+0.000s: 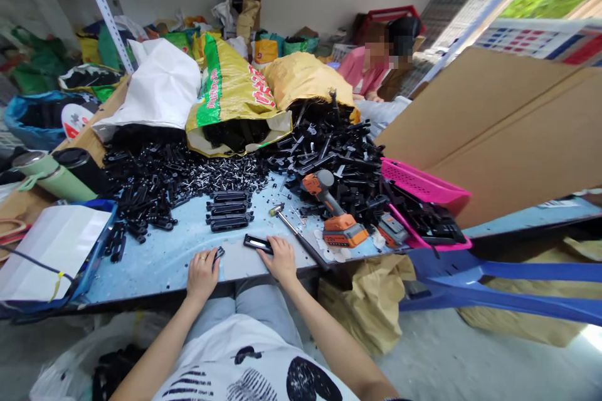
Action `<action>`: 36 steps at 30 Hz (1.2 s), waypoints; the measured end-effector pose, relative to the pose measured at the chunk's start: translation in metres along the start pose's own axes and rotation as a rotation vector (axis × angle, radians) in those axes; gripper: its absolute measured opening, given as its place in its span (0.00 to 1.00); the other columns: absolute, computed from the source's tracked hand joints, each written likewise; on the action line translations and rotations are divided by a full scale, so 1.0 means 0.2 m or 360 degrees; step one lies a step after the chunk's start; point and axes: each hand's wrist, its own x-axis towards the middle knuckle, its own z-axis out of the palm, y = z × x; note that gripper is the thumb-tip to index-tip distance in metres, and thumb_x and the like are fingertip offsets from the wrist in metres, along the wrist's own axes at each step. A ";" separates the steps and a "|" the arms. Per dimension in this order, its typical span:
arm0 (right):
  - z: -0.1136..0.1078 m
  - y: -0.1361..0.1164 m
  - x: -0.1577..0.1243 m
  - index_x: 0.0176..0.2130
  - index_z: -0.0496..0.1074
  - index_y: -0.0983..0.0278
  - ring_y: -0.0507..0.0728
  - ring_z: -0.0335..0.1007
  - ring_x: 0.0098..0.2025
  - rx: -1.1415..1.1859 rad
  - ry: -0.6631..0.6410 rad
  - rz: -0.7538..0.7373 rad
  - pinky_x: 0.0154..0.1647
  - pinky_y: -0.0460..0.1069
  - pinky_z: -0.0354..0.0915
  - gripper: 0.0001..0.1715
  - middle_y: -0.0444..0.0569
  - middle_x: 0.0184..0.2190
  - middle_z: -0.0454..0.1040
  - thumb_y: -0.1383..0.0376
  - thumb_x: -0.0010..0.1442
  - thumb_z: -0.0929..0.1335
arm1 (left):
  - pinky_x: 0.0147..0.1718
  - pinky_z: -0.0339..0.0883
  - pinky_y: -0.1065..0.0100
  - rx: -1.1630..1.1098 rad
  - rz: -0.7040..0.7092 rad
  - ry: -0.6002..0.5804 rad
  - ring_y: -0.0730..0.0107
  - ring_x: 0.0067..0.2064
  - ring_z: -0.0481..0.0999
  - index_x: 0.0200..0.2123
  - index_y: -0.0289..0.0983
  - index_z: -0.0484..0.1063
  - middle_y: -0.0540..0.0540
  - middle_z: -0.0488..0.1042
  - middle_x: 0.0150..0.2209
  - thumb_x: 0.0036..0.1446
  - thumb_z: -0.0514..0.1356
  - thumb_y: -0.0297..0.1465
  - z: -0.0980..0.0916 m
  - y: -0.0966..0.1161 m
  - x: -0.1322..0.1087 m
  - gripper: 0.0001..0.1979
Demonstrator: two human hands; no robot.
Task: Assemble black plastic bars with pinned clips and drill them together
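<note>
Near the table's front edge, my left hand [203,274] is closed on a small black plastic part [219,254], held between thumb and fingers. Just to its right, my right hand [282,261] grips the end of a longer black plastic housing [258,243] with a pale strip along its middle. That housing lies low over the grey work surface [235,262]. Beyond both hands sits a short stack of similar black housings [229,210]. A hammer [301,238] lies to the right of my right hand, its handle toward the front edge.
An orange cordless drill [336,213] stands right of the hammer, by a pink basket [427,185] of black parts. Heaped small black parts [150,185] and screws [230,172] spill below a yellow-green sack [235,94]. At left is a blue tray [101,244]. A person [371,69] sits beyond.
</note>
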 end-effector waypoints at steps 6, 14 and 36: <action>0.03 0.02 -0.01 0.50 0.68 0.66 0.61 0.63 0.48 -0.0039 0.0045 -0.0051 0.49 0.53 0.54 0.27 0.56 0.47 0.71 0.50 0.61 0.62 | 0.42 0.64 0.58 -0.0009 -0.0013 0.0014 0.57 0.44 0.70 0.50 0.35 0.69 0.38 0.73 0.41 0.63 0.50 0.33 0.02 -0.01 -0.02 0.16; -0.02 -0.03 0.02 0.55 0.65 0.66 0.63 0.61 0.51 -0.0066 -0.0117 -0.0132 0.53 0.57 0.53 0.26 0.58 0.51 0.69 0.55 0.62 0.62 | 0.43 0.65 0.56 -0.0138 -0.0102 -0.0133 0.56 0.45 0.70 0.50 0.35 0.68 0.37 0.72 0.42 0.62 0.50 0.32 0.00 0.02 0.02 0.16; -0.02 -0.27 0.23 0.55 0.66 0.63 0.64 0.63 0.50 0.0316 -0.0669 -0.0827 0.50 0.59 0.61 0.24 0.60 0.50 0.67 0.59 0.60 0.65 | 0.19 0.65 0.75 -0.1673 -0.0840 -0.0053 0.81 0.23 0.68 0.52 0.38 0.69 0.46 0.68 0.38 0.60 0.54 0.40 -0.22 0.16 0.20 0.20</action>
